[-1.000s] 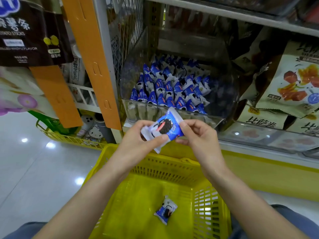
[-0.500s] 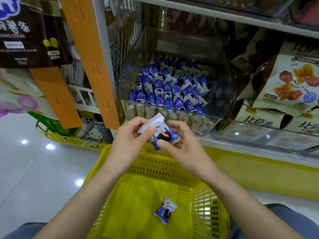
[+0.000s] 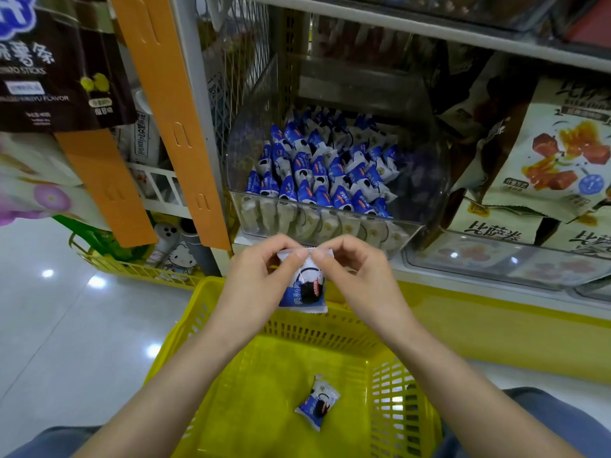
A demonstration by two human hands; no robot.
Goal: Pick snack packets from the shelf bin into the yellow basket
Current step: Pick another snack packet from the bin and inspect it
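Both hands meet over the far rim of the yellow basket [image 3: 330, 328] and share one snack packet [image 3: 305, 289]. The left hand [image 3: 261, 280] and the right hand [image 3: 355, 276] each pinch its crimped white top seam between thumb and forefinger, the remaining fingers curled in loosely. The packet hangs upright between the two palms. It is a small pillow pack, white near the top and blue lower down, with a dark round biscuit pictured in the middle, a small red label beside it and white lettering along the blue part. A second packet [image 3: 318, 403] of the same kind lies tilted on the basket floor, below the hands and between the forearms. Just beyond the fingertips stands the clear shelf bin [image 3: 426, 200], its stock of matching blue-and-white packets [image 3: 317, 173] packed on end in rows, with pale ones showing through the front wall.
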